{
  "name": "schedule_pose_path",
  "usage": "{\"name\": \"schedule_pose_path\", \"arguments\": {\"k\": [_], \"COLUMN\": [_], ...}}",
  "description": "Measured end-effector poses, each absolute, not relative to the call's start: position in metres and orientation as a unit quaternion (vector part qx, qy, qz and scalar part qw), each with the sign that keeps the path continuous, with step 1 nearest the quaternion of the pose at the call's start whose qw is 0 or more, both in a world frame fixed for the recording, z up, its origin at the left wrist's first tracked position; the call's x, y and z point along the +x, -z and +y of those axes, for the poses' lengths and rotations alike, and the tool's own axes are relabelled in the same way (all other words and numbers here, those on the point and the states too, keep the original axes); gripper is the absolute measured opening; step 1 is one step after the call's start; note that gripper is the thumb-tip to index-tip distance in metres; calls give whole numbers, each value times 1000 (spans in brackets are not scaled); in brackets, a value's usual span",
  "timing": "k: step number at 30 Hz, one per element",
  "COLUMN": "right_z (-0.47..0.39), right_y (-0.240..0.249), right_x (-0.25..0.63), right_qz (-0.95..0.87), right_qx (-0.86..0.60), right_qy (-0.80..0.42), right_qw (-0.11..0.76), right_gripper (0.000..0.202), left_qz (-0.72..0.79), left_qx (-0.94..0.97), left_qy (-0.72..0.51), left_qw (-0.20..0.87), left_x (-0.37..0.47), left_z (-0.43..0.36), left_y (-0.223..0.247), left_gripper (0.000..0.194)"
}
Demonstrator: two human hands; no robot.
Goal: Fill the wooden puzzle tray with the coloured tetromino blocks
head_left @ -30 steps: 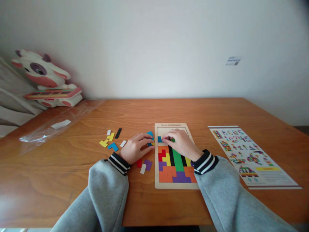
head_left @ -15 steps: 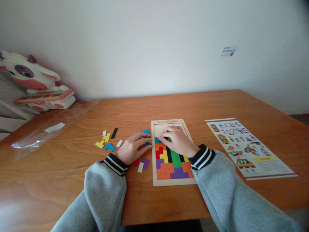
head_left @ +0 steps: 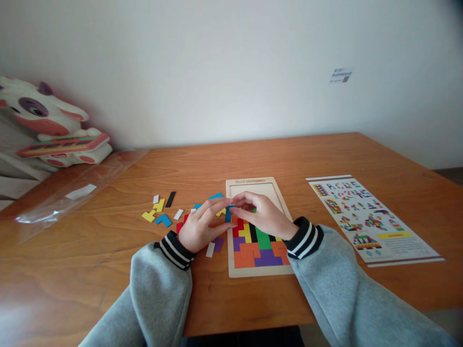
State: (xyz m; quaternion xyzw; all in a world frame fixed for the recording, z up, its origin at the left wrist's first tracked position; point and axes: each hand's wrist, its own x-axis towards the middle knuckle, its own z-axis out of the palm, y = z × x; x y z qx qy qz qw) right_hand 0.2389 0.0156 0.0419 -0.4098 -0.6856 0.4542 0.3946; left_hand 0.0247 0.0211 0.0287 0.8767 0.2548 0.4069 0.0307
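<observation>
A wooden puzzle tray (head_left: 231, 270) lies in the middle, its lower part filled with coloured pieces and its upper part bare. At its left edge, my left hand (head_left: 204, 222) and my right hand (head_left: 261, 212) come together around a blue piece (head_left: 228, 213). The fingertips of both hands touch or nearly touch it. Just left of the tray lie a purple piece (head_left: 218, 244) and a white piece (head_left: 210, 249). Behind my left hand, more blue and yellow pieces are partly hidden.
Several loose pieces, including a blue one (head_left: 164, 220) and a black one (head_left: 170, 199), lie further left. A printed pattern sheet (head_left: 376, 221) is at the right. A clear plastic bag (head_left: 81, 192) and a cow toy (head_left: 68, 140) stand at the far left.
My right hand has moved slightly left, and my left hand's fingers have come over the tray's left edge. The blue piece now shows between the hands.
</observation>
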Motion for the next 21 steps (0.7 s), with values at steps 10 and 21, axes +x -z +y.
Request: {"name": "schedule_pose_path", "arguments": {"k": [10, 21], "right_z": [35, 30], "right_y": [-38, -38], "right_x": [263, 258], "right_qz": [-578, -573], "right_qx": [-480, -462], "right_qy": [-422, -464], "right_qw": [507, 492], "right_gripper": [39, 34], "left_qz": [266, 311], "left_qx": [902, 876], "left_qy": [-340, -363], "left_qw": [28, 57], "left_x": [28, 28], "left_z": [24, 22], "left_y": [-28, -29], "left_gripper": [24, 25]}}
